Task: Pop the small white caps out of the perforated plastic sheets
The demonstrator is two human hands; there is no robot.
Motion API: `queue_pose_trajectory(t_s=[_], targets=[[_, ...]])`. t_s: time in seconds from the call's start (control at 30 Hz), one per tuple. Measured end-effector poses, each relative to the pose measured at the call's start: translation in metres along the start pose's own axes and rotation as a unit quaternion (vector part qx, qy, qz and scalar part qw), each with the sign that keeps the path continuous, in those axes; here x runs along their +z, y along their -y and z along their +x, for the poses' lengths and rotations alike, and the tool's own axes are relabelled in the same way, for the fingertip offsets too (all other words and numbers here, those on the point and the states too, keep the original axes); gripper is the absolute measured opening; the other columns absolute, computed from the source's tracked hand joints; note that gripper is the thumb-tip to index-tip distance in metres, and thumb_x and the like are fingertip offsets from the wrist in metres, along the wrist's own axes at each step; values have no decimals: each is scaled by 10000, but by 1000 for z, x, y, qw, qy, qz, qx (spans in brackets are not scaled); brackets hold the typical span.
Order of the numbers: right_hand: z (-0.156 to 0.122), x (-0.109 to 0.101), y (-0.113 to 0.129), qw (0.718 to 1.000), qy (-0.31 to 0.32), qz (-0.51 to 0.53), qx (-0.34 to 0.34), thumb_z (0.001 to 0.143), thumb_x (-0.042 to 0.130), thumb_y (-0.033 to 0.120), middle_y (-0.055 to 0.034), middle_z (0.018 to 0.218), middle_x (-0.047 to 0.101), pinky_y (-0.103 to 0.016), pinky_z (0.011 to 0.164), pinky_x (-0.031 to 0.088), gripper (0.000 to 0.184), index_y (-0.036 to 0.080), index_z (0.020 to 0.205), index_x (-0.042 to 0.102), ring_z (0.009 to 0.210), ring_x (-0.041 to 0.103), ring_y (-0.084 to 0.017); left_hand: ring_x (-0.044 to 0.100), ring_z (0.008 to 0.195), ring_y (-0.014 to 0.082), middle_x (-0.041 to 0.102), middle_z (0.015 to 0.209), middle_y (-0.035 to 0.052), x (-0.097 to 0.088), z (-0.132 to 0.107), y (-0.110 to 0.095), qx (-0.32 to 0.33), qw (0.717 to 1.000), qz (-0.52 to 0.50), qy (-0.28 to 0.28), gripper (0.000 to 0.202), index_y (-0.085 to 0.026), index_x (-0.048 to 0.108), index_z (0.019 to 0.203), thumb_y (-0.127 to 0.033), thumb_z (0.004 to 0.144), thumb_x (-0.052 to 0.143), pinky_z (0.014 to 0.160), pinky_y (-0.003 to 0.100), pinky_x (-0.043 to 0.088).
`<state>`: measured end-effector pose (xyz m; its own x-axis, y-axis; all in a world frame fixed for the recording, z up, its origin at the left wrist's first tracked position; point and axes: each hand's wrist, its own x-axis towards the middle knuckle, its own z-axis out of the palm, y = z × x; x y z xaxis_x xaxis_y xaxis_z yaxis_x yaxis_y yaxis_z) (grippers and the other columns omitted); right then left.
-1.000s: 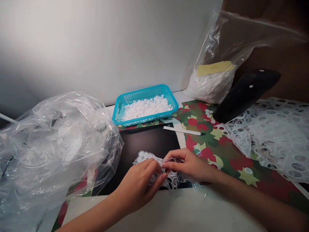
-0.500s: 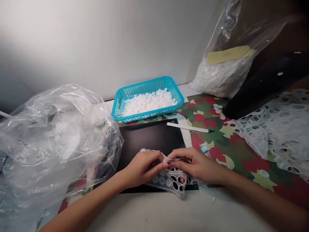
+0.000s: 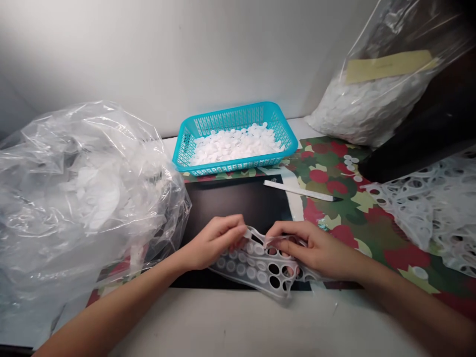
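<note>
Between my hands is a translucent white sheet [image 3: 250, 274] with rows of round pieces. Its left part still carries the white discs, while round holes show on the right. My left hand [image 3: 219, 241] pinches the sheet's upper edge, fingers closed. With bent fingers, my right hand [image 3: 303, 246] grips the part with holes; some fingertips show through from behind. Under the sheet lies a black mat [image 3: 238, 201]. Beyond it, a blue plastic basket [image 3: 238, 162] holds many loose white discs [image 3: 238, 144].
A large clear plastic bag [image 3: 92, 198] bulges at left. Back right stands a clear bag of white discs [image 3: 364, 106] with a yellow label. A white pen-like tool [image 3: 299, 190] lies beyond my right hand. Holed sheets [image 3: 442, 208] pile at right beside a dark object [image 3: 420, 134].
My hands have moved apart, and the sheet is spread wider between them, with more discs showing. The whole view has shifted slightly.
</note>
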<state>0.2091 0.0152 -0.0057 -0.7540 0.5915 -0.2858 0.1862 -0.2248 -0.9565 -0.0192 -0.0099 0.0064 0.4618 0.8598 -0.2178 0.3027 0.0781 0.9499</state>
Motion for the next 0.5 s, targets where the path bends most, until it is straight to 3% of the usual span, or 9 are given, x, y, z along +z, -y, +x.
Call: queue_pose_trajectory(t_s=[0.13, 0.23, 0.3, 0.43, 0.5], targets=[[1, -2, 0, 1000, -13, 0, 13, 902, 489, 254, 10, 748, 550, -179, 465, 456, 123, 208, 839, 584, 521, 521, -88, 526, 607, 90, 518, 824, 21, -5, 9, 6, -27, 977, -187, -94, 255, -147, 430, 612, -299, 811, 475, 492, 210, 465], [1, -1, 2, 1000, -4, 22, 22, 892, 467, 204, 31, 625, 507, -179, 460, 430, 156, 188, 754, 539, 490, 519, -89, 458, 526, 77, 477, 690, -2, -8, 13, 5, -20, 937, -306, -165, 163, -159, 406, 590, -215, 736, 453, 336, 151, 345], [2, 0, 3, 999, -11, 41, 22, 882, 471, 198, 32, 621, 509, -181, 456, 423, 149, 187, 747, 532, 484, 520, -90, 390, 443, 54, 446, 604, -23, -7, 12, 5, -16, 926, -339, -168, 186, -159, 362, 558, -179, 713, 464, 301, 132, 265], [3, 0, 3, 997, -38, 60, 34, 895, 499, 294, 40, 614, 493, -180, 425, 393, 113, 209, 866, 567, 456, 480, -86, 309, 364, 23, 392, 491, -53, -4, 6, 7, 1, 938, -318, -133, 314, -160, 270, 530, -141, 714, 524, 306, 123, 193], [2, -2, 3, 997, -39, 47, 38, 898, 508, 315, 42, 587, 474, -180, 434, 376, 130, 214, 921, 586, 475, 464, -91, 300, 356, 26, 399, 493, -66, -2, 7, 7, -5, 940, -316, -126, 279, -175, 295, 595, -153, 732, 537, 305, 119, 183]])
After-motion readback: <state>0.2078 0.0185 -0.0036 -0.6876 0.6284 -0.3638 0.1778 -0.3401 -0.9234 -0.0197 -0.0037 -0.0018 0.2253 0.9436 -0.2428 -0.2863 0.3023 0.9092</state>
